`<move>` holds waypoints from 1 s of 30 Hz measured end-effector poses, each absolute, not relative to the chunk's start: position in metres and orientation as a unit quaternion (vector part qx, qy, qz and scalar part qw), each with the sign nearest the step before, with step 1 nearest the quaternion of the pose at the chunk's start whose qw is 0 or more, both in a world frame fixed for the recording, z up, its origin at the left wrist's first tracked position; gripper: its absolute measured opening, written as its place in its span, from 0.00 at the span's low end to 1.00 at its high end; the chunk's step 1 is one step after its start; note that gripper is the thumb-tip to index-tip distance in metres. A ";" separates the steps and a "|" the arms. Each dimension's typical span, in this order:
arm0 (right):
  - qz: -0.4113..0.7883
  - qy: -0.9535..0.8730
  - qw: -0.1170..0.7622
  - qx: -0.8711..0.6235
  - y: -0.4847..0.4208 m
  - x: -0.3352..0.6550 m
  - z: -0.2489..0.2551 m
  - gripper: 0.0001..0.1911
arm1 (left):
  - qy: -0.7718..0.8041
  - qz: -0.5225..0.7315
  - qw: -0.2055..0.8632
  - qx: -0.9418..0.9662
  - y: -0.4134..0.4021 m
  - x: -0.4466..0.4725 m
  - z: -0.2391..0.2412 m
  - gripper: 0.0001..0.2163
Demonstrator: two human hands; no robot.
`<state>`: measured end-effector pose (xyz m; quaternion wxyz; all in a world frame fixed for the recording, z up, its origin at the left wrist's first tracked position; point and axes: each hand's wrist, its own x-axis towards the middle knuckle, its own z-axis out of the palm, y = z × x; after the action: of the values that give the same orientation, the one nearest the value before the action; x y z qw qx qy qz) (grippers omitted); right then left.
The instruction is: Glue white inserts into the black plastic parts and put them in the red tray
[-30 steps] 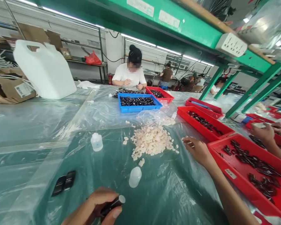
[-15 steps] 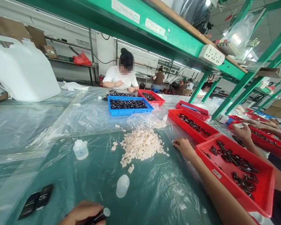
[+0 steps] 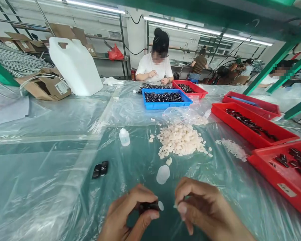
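Note:
Between the thumb and fingers of my left hand [image 3: 130,214] is a small black glossy part [image 3: 149,205] with a round whitish end facing right. My right hand [image 3: 200,206] is just to its right, thumb and forefinger pinched on a tiny clear piece [image 3: 175,206]; a small gap separates it from the black part. Beyond the hands lies a translucent oval object [image 3: 163,174]. A heap of cream-coloured small pieces [image 3: 180,139] sits farther back, with a scatter of tiny clear pieces [image 3: 232,149] to its right. Two black parts [image 3: 100,169] rest side by side at left.
A small white bottle [image 3: 124,137] stands left of the heap. Behind is a blue tray [image 3: 168,105] of black parts; red trays [image 3: 271,180] line the right side. A white jug [image 3: 75,67] stands at the back left. Across the table sits a person [image 3: 154,68].
My right hand has come from beside the red trays to near my left hand, now pinching a tiny clear piece. My left hand has risen into view with the black part. The view has turned right and levelled.

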<state>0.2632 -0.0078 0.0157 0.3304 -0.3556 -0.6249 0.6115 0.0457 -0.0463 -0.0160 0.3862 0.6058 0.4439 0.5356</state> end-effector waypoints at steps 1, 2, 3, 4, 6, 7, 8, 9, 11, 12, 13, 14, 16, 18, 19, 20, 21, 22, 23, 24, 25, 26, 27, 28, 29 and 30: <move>0.662 -0.582 0.346 -0.321 -0.013 0.252 0.014 0.12 | 0.434 0.534 0.390 0.612 -0.047 0.045 -0.016 0.06; 0.695 -0.548 0.356 -0.299 -0.015 0.244 0.011 0.10 | 0.426 0.533 0.392 0.617 -0.047 0.044 -0.016 0.05; 0.712 -0.531 0.360 -0.286 -0.015 0.239 0.008 0.09 | 0.421 0.532 0.393 0.621 -0.048 0.044 -0.016 0.05; 0.722 -0.520 0.360 -0.281 -0.014 0.237 0.006 0.08 | 0.419 0.531 0.393 0.623 -0.048 0.043 -0.017 0.06; 0.731 -0.510 0.351 -0.286 -0.012 0.237 0.004 0.08 | 0.417 0.532 0.390 0.626 -0.050 0.043 -0.019 0.06; 0.734 -0.506 0.349 -0.288 -0.011 0.238 0.004 0.08 | 0.415 0.534 0.385 0.628 -0.050 0.044 -0.021 0.06; 0.738 -0.502 0.349 -0.285 -0.011 0.239 0.005 0.08 | 0.413 0.536 0.380 0.630 -0.051 0.044 -0.022 0.06; 0.743 -0.498 0.346 -0.281 -0.010 0.239 0.006 0.07 | 0.412 0.539 0.374 0.633 -0.051 0.044 -0.024 0.05; 0.757 -0.490 0.339 -0.268 -0.010 0.239 0.008 0.06 | 0.407 0.540 0.367 0.638 -0.051 0.044 -0.026 0.05; 0.764 -0.485 0.335 -0.261 -0.009 0.239 0.008 0.06 | 0.405 0.539 0.369 0.640 -0.051 0.044 -0.026 0.05; 0.772 -0.481 0.329 -0.254 -0.007 0.239 0.007 0.06 | 0.403 0.537 0.373 0.640 -0.051 0.043 -0.026 0.04; 0.779 -0.476 0.323 -0.249 -0.005 0.239 0.005 0.07 | 0.401 0.534 0.378 0.641 -0.050 0.043 -0.025 0.04; 0.797 -0.463 0.309 -0.236 -0.001 0.239 0.001 0.07 | 0.398 0.528 0.391 0.640 -0.050 0.043 -0.023 0.05; 0.814 -0.447 0.297 -0.222 0.002 0.238 -0.003 0.07 | 0.395 0.528 0.414 0.627 -0.051 0.044 -0.019 0.05; 0.822 -0.439 0.294 -0.215 0.002 0.238 -0.005 0.07 | 0.393 0.531 0.429 0.616 -0.052 0.044 -0.018 0.06; 0.828 -0.431 0.293 -0.208 0.002 0.238 -0.006 0.07 | 0.390 0.534 0.444 0.605 -0.053 0.045 -0.016 0.06; 0.833 -0.425 0.293 -0.202 0.002 0.237 -0.007 0.07 | 0.387 0.538 0.456 0.595 -0.054 0.046 -0.015 0.06; 0.836 -0.419 0.294 -0.196 0.001 0.237 -0.008 0.07 | 0.383 0.541 0.463 0.589 -0.055 0.047 -0.014 0.06; 0.839 -0.415 0.295 -0.192 0.000 0.237 -0.008 0.06 | 0.381 0.542 0.464 0.588 -0.055 0.047 -0.013 0.06; 0.842 -0.411 0.294 -0.190 -0.002 0.237 -0.009 0.05 | 0.379 0.542 0.462 0.591 -0.056 0.047 -0.013 0.05; 0.843 -0.409 0.293 -0.190 -0.003 0.237 -0.010 0.05 | 0.378 0.541 0.458 0.596 -0.055 0.047 -0.013 0.05; 0.844 -0.407 0.292 -0.190 -0.003 0.237 -0.010 0.05 | 0.377 0.539 0.453 0.602 -0.055 0.046 -0.013 0.05; 0.845 -0.405 0.290 -0.192 -0.004 0.237 -0.011 0.05 | 0.376 0.537 0.447 0.608 -0.054 0.045 -0.013 0.06; 0.846 -0.405 0.288 -0.194 -0.004 0.238 -0.011 0.05 | 0.374 0.532 0.441 0.618 -0.053 0.043 -0.014 0.07; 0.847 -0.405 0.285 -0.195 -0.004 0.238 -0.012 0.05 | 0.371 0.524 0.435 0.631 -0.051 0.041 -0.015 0.08; 0.847 -0.406 0.282 -0.197 -0.003 0.239 -0.012 0.05 | 0.368 0.513 0.431 0.645 -0.050 0.040 -0.015 0.09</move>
<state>0.2391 -0.0032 -0.0119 0.2818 -0.1968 -0.4056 0.8469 0.0398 -0.0503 -0.0152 0.4311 0.6449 0.3679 0.5128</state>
